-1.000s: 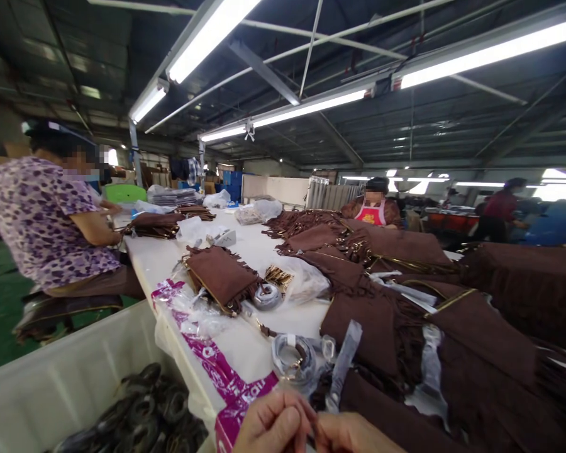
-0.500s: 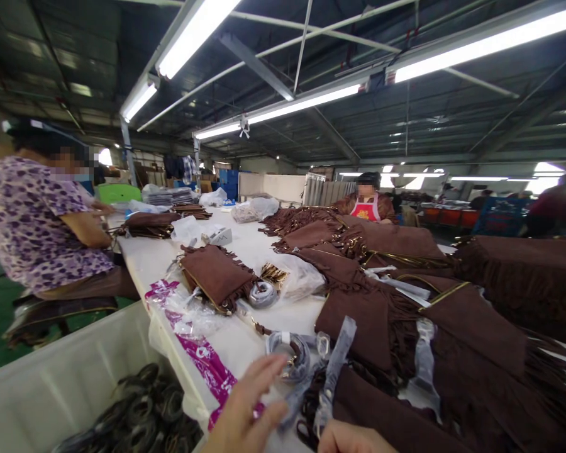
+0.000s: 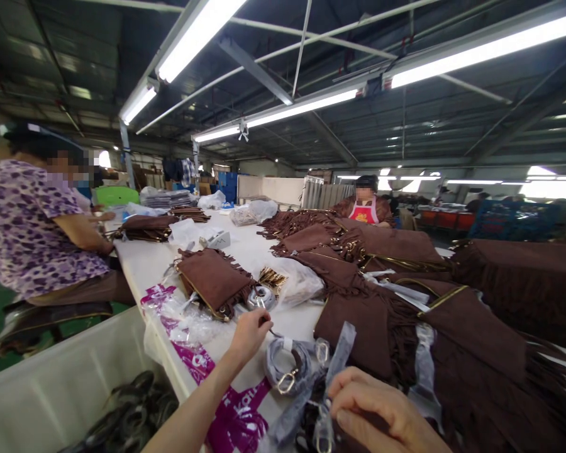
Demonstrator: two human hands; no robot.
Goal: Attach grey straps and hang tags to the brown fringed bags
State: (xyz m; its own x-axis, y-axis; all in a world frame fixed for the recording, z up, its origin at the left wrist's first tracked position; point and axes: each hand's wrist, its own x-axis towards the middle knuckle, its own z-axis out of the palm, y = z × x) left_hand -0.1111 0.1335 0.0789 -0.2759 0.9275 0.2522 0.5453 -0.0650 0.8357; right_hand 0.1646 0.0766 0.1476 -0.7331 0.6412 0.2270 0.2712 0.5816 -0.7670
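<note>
My left hand (image 3: 251, 332) is closed in a pinch on the end of a strap, just above a coiled strap (image 3: 287, 368) wrapped in greyish plastic with a gold clasp. My right hand (image 3: 377, 406) has its fingers curled together beside a plastic-wrapped strap end (image 3: 324, 428); whatever is between the fingertips is hidden. Under and beyond it spreads a brown fringed bag (image 3: 481, 377). Another plastic-wrapped strap piece (image 3: 342, 346) sticks up between my hands. A second wrapped coil (image 3: 261, 297) lies past my left hand, by a brown zipped bag (image 3: 212, 280).
A pale bin (image 3: 117, 352) holding dark coils stands left of the white table (image 3: 139, 258). Purple-printed plastic (image 3: 245, 402) lies along the edge. More brown bags (image 3: 396, 242) are piled to the right. One person (image 3: 42, 226) sits at left, another (image 3: 365, 207) across the table.
My left hand has moved forward and closed from spread fingers to a pinch on the strap end. The coil's gold clasp now shows at its front. My right hand has come further into view.
</note>
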